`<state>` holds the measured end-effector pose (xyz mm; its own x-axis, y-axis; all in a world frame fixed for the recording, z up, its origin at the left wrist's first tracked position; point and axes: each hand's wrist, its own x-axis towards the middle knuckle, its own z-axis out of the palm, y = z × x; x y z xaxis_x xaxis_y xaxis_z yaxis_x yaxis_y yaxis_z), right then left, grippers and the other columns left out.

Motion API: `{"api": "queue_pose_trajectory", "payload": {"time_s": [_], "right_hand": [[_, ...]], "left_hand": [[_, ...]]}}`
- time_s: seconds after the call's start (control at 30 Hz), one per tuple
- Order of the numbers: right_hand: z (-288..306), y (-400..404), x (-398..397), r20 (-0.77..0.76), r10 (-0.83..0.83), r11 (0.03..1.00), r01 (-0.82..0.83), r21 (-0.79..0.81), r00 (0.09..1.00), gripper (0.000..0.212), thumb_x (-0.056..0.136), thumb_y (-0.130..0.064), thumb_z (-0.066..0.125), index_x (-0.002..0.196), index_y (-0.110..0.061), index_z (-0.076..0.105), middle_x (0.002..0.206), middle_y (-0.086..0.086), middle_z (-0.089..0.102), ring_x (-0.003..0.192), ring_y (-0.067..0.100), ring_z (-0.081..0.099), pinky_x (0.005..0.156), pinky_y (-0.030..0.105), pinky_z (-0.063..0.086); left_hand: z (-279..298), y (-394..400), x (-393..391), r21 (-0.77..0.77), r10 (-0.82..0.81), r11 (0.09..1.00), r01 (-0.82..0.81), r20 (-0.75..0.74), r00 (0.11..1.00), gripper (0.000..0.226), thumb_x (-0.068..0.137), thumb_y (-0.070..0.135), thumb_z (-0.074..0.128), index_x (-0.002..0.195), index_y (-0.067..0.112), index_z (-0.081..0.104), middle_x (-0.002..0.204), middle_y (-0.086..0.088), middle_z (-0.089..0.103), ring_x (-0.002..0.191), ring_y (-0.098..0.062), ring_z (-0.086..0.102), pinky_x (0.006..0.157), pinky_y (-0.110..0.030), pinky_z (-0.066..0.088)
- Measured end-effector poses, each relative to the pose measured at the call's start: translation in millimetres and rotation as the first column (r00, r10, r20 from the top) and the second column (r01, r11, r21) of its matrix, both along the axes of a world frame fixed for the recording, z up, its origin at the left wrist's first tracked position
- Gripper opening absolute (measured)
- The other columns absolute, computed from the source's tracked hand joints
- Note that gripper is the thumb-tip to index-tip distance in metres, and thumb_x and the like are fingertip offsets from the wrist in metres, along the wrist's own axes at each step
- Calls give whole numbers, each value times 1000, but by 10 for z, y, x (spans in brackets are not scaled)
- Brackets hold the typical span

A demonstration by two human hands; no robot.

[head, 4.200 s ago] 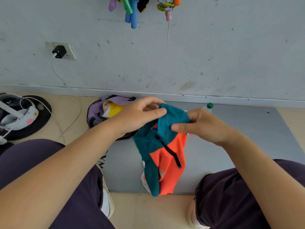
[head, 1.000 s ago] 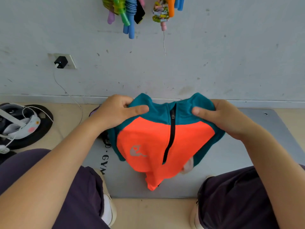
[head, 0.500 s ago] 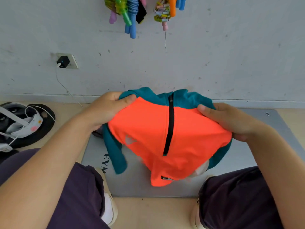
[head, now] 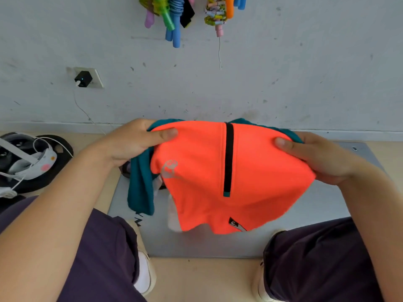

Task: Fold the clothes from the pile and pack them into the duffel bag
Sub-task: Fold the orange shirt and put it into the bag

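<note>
Since half a second ago we are tipping the orange and teal jacket (head: 257, 171) flatter toward the camera, so its orange front is spreading wider and most of the teal collar is dropping behind the top edge; four seconds back it was hanging bunched between our hands. Both forearms are reaching forward from the lower corners, over our dark-trousered knees. Our left hand (head: 130, 144) is pinching the jacket's left shoulder, thumb lying flat on the orange cloth and fingers curled behind it. Our right hand (head: 316, 158) is gripping the right shoulder likewise, thumb on top. We are holding the jacket in the air above the grey mat (head: 316, 205), black zip running down its middle, one teal sleeve (head: 140, 188) dangling at the left. We cannot see the duffel bag behind the jacket.
</note>
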<state>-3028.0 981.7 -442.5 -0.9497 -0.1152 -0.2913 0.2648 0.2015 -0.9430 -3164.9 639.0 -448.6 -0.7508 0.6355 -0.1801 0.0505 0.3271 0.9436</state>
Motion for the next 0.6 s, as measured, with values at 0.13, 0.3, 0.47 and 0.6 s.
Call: {"api": "queue_pose_trajectory", "payload": {"time_s": [0.13,0.3,0.47,0.6], "right_hand": [[90,-1,36,91,103,971,-120,206,991,59,55,-60,82,93,-15,73,75,8,69,64,19,65,54,29,49],[102,78,40,110,125,806,-165,568,986,56,59,-51,84,67,-4,54,57,1,49,51,12,46,56,30,35],[65,101,43,-16,-13,987,15,159,1000,21,75,-40,70,71,-19,71,67,3,68,59,12,63,54,22,50],[7,92,-34,-13,-130,990,131,54,991,45,78,-43,65,109,-11,70,104,9,74,88,18,69,74,30,57]], "left_hand": [[-14,3,5,-69,-29,997,25,-51,998,30,64,59,75,84,37,76,86,8,77,75,-5,71,60,-15,52],[-58,-73,-9,-484,-254,852,197,-53,966,63,46,68,83,78,15,70,75,1,73,65,-19,64,67,-31,45],[-65,-99,-66,-241,26,968,-70,-181,983,47,52,67,81,72,25,75,70,11,71,61,-1,62,60,-15,44],[-58,-41,-92,-130,133,979,-155,-166,977,53,57,80,70,73,29,74,70,8,71,60,-4,61,59,-22,45]]}}
